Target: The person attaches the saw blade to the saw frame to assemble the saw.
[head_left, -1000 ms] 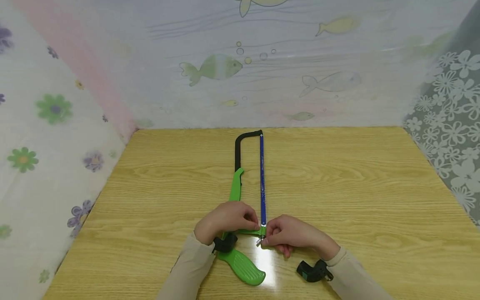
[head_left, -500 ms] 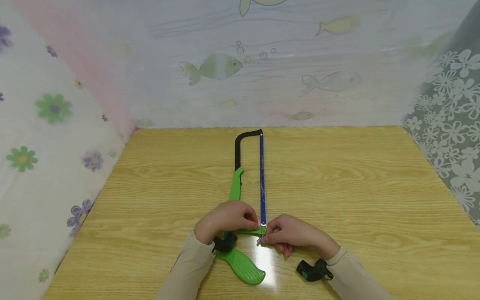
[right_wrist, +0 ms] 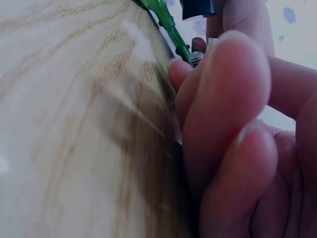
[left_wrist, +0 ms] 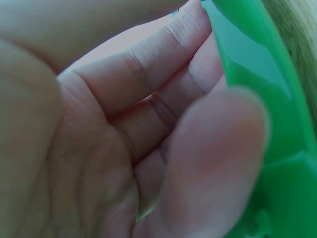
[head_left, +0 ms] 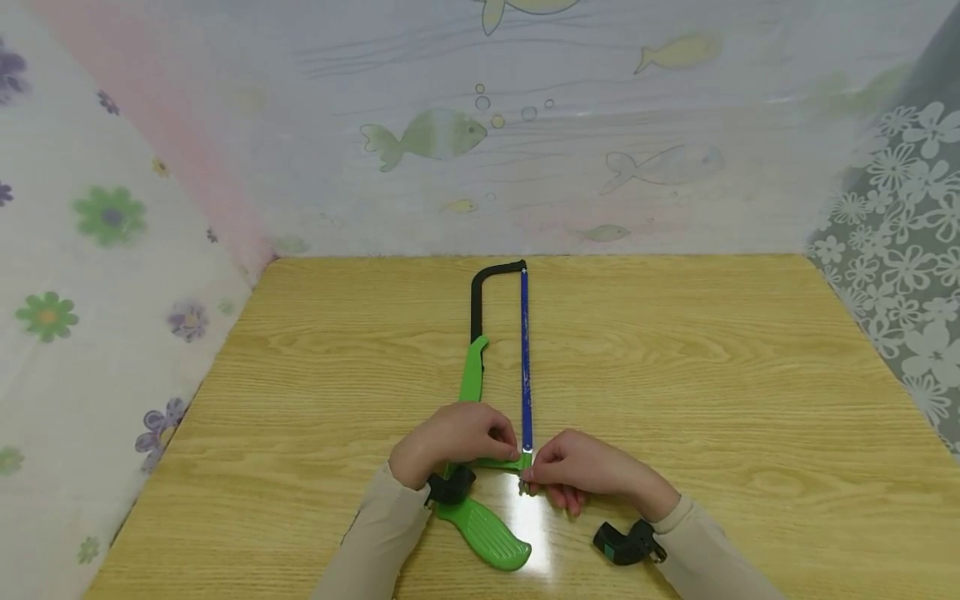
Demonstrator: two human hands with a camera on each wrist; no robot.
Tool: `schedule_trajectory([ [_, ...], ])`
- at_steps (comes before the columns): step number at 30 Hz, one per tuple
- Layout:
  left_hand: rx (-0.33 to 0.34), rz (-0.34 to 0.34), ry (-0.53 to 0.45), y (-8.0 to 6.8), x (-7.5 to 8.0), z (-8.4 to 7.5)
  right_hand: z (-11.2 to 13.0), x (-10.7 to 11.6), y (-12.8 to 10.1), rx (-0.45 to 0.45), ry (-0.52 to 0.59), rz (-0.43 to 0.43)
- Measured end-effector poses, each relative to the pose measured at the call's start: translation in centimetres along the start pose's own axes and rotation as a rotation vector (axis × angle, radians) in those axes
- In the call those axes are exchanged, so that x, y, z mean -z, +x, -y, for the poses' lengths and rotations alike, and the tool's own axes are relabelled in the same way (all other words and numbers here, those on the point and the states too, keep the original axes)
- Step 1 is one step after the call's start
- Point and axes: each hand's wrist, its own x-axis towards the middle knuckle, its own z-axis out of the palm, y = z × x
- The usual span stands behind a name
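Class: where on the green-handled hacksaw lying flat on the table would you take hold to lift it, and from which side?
Grip the green ribbed pistol handle of the hacksaw, coming from the near table edge: it is thick, contoured, free of both hands, and well clear of the blue blade.

Hacksaw handle (head_left: pixel 486 533): glossy green plastic; frame (head_left: pixel 476 304) matt black; blade (head_left: pixel 526 367) blue-painted metal. Table (head_left: pixel 712 375): smooth wood-grain, slight sheen. Backdrop (head_left: pixel 600 125): thin printed cloth

Looks like a makeshift recording booth, probably in a home or lab, hard to say. Wood-grain table (head_left: pixel 675 375) fills lower frame; fish-print curtain (head_left: pixel 525 142) across top, flower-print sheet (head_left: pixel 97 275) at left, white-flower grey cloth (head_left: pixel 907 275) at right.
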Motion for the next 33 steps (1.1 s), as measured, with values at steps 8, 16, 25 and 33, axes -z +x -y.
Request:
schedule_trajectory([
  [8, -0.001, 0.006, -0.027, -0.08, -0.03, -0.05, 0.09, -0.22, -0.09, -0.007, -0.030, -0.013],
  [16, 0.003, 0.004, 0.003, 0.02, -0.02, -0.11, 0.06, -0.05, -0.12, 0.001, 0.007, 0.023],
  [25, -0.003, 0.002, -0.010, -0.03, -0.02, -0.07, 0.05, 0.04, -0.11, 0.006, -0.012, 0.017],
  [33, -0.002, 0.001, -0.008, -0.08, 0.04, -0.14, 0.12, 0.02, -0.16, 0.007, 0.000, 0.004],
])
